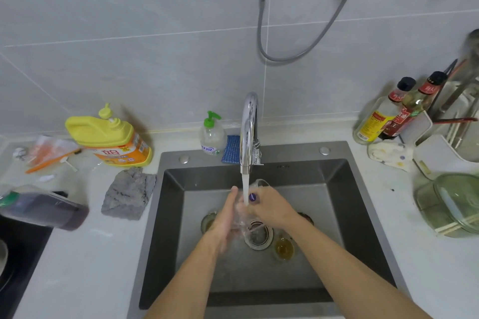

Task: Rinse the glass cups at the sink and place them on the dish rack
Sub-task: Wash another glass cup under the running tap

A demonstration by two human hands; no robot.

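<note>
At the left of the frame a yellow detergent bottle (108,137) is seen on the table (77,254). At the centre, in the sink (350,202), a glass cup (262,183) is held under the faucet (248,132) stream. The fingers of the left hand (226,217) are laid straight against the cup. Those of the right hand (272,210) are curled round it.

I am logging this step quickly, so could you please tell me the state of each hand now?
Left hand: open, straight fingers pressed against the clear glass cup.
Right hand: closed, gripping that cup.
</note>
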